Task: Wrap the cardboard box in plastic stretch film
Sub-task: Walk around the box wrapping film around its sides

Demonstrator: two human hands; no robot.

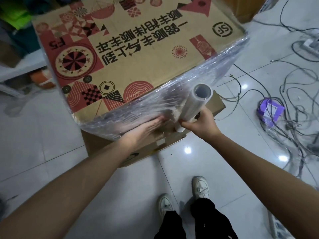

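A large printed cardboard box with red and black patterns stands on a lower plain box. Clear stretch film covers its near side, wrinkled and shiny. My left hand lies flat with straight fingers against the filmed near side, low down. My right hand grips the lower part of the film roll, which stands nearly upright against the same side, its hollow core end facing up. Film runs from the roll onto the box.
The lower plain cardboard box juts out beneath. Tangled cables and a purple packet lie on the tiled floor at the right. A power strip sits far right. My shoes stand just behind the boxes.
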